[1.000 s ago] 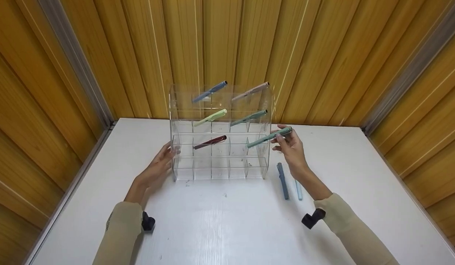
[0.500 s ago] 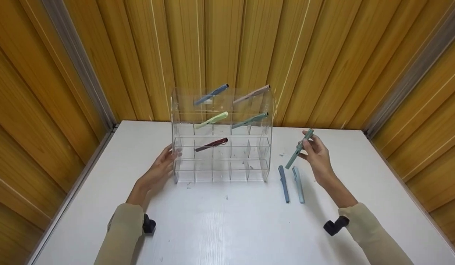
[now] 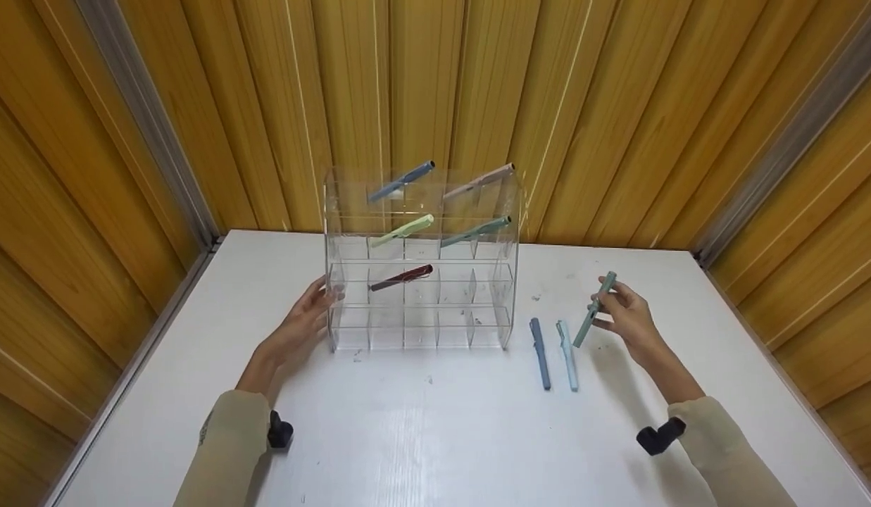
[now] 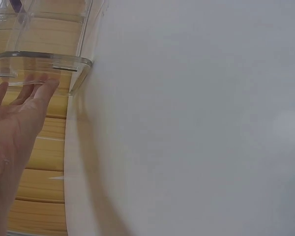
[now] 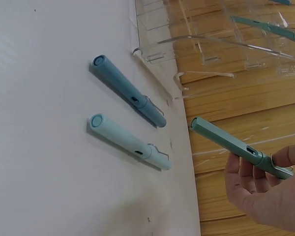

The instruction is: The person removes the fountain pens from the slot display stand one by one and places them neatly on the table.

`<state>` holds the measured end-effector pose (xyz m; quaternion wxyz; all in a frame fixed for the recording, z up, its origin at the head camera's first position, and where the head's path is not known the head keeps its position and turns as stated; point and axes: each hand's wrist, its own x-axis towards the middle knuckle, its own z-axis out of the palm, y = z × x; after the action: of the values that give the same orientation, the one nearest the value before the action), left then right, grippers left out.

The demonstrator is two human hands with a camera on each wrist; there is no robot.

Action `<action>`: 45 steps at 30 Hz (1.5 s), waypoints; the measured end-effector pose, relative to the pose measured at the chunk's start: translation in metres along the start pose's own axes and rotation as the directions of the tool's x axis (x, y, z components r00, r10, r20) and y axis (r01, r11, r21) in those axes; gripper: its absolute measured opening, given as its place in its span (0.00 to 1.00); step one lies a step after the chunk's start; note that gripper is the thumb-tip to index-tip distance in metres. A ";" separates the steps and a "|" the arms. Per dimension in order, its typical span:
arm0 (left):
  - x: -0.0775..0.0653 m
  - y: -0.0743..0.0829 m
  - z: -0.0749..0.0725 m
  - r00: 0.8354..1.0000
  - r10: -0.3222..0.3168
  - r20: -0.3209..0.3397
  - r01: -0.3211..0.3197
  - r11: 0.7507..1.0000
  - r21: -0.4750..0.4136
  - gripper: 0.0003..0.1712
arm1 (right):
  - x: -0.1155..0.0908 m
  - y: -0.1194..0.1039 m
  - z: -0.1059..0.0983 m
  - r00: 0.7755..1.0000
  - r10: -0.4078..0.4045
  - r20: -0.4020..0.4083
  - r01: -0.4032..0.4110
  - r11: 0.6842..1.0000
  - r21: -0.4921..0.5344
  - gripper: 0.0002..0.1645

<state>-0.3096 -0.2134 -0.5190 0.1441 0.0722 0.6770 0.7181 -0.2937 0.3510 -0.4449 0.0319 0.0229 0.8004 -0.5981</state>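
Observation:
My right hand (image 3: 631,321) pinches a green pen (image 3: 594,310) by its capped end, tilted above the table to the right of a clear acrylic pen rack (image 3: 421,327). In the right wrist view, thumb and fingers grip the pen (image 5: 228,142) near its clip. My left hand (image 3: 298,329) rests its fingertips on the rack's left side panel, fingers mostly straight. Slanting across the rack are a blue pen (image 3: 401,182), a pink pen (image 3: 479,182), a light green pen (image 3: 404,231), a teal pen (image 3: 476,232) and a dark red pen (image 3: 401,278).
A dark blue pen (image 3: 540,354) and a pale blue pen (image 3: 567,355) lie side by side on the white table (image 3: 407,436), right of the rack. Yellow wood-look panels (image 3: 421,84) stand behind and at both sides.
My right hand has carried the green pen from the rack's right side out to the right and toward me, turning it steeper. The left hand has stayed at the rack.

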 end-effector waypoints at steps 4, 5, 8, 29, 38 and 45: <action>-0.001 -0.001 -0.001 1.000 0.017 0.015 -0.017 1.000 -0.024 0.43 | 0.002 0.008 -0.004 0.999 0.037 0.015 -0.037 0.999 -0.040 0.37; -0.001 -0.001 -0.001 1.000 0.019 0.015 -0.019 0.999 -0.030 0.42 | 0.003 0.010 -0.005 0.999 0.042 0.018 -0.041 0.998 -0.047 0.38; -0.001 0.000 -0.002 0.999 0.031 0.021 -0.030 0.999 -0.029 0.42 | 0.004 0.016 -0.005 0.998 0.063 0.032 -0.061 0.997 -0.054 0.39; -0.005 0.000 -0.002 1.000 0.026 -0.006 -0.027 0.999 -0.039 0.44 | 0.003 0.043 -0.005 0.991 0.109 0.076 -0.079 0.944 -0.320 0.37; -0.003 0.000 -0.008 0.998 0.049 0.035 -0.048 0.998 -0.034 0.42 | 0.005 0.055 -0.002 0.983 0.151 0.102 -0.108 0.935 -0.338 0.38; 0.003 -0.005 -0.004 0.997 0.052 0.054 -0.049 0.997 -0.063 0.42 | 0.005 0.062 0.001 0.993 0.109 0.045 -0.079 0.896 -0.436 0.35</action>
<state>-0.3131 -0.2156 -0.5242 0.1468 0.1048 0.6484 0.7396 -0.2940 0.3675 -0.5052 0.0923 0.0336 0.9098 -0.4032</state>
